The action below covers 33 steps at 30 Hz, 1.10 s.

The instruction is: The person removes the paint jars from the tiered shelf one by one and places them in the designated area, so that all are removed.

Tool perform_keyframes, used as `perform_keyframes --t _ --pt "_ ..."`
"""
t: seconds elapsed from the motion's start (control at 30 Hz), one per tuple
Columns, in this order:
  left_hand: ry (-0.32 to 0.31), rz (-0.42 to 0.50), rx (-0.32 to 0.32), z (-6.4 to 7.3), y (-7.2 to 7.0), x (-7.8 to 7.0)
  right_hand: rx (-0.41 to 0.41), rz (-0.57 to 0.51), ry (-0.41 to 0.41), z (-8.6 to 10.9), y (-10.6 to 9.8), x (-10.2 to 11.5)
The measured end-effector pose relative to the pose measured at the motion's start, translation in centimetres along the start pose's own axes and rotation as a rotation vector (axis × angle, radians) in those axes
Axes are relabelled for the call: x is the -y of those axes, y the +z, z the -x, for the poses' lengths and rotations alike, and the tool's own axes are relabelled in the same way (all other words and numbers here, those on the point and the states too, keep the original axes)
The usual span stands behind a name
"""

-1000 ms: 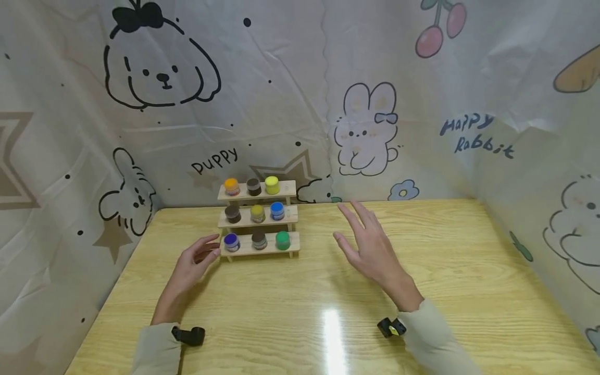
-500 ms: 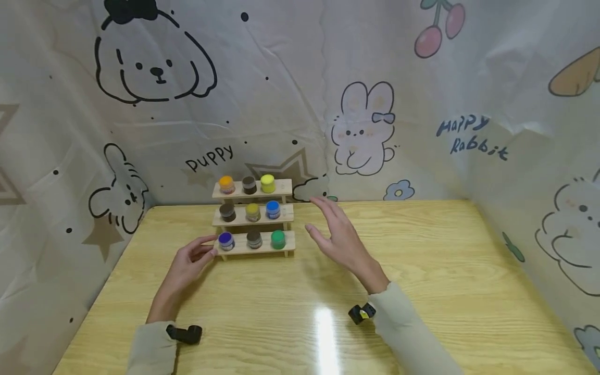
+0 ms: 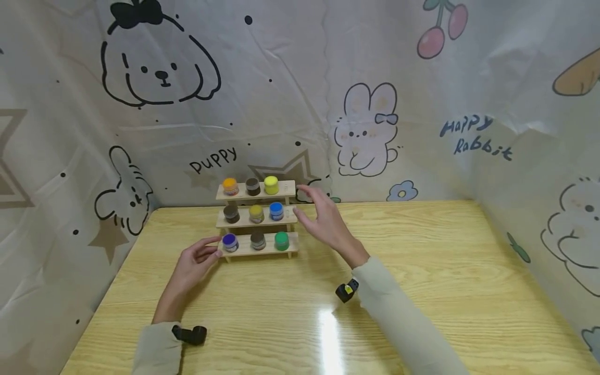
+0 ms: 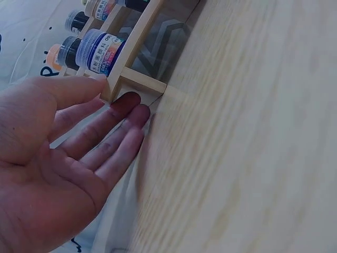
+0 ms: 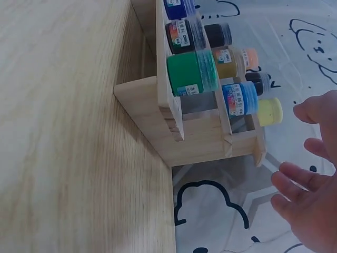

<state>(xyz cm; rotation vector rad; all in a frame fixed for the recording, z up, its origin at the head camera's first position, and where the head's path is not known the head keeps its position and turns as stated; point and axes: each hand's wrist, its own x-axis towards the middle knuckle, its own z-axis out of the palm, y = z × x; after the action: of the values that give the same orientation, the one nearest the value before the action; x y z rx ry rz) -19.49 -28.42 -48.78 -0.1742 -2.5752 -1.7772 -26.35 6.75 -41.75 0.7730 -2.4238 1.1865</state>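
Observation:
A three-step wooden rack [image 3: 244, 250] at the back of the table holds small gouache paint jars. On its bottom step stand a violet jar [image 3: 230, 242], a dark jar [image 3: 258, 240] and a green jar [image 3: 282, 240]. The middle step bears a dark, an ochre and a blue jar [image 3: 276, 211]; the top one an orange [image 3: 230, 186], a dark and a yellow jar [image 3: 271, 185]. My left hand [image 3: 191, 264] is at the rack's front left corner, thumb tip against the wood, fingers loosely extended beside it. Fingers spread, my right hand [image 3: 328, 221] hovers beside the rack's right end, holding nothing.
The light wooden table [image 3: 422, 271] extends to the right and front of the rack. Close behind the rack hangs a white sheet [image 3: 290, 104] with cartoon drawings; it also encloses both sides. Each wrist wears a small black camera [image 3: 189, 335].
My right hand has moved left, from well right of the rack to close beside its upper right end. My left hand has stayed at the front left corner. The jars keep their places.

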Motion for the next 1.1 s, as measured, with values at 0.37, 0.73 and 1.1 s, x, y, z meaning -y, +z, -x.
perform_keyframes --t 0.37,0.73,1.1 --pt "-0.018 0.173 0.005 -0.2 0.2 0.5 -0.015 -0.127 -0.037 -2.5 1.7 -0.2" --pt "-0.02 0.197 -0.005 -0.2 0.3 0.6 0.0 -0.182 0.015 -5.2 3.0 0.2" --pt "-0.037 0.207 -0.012 -0.2 0.5 0.3 0.017 -0.2 0.14 -7.0 3.8 0.7"
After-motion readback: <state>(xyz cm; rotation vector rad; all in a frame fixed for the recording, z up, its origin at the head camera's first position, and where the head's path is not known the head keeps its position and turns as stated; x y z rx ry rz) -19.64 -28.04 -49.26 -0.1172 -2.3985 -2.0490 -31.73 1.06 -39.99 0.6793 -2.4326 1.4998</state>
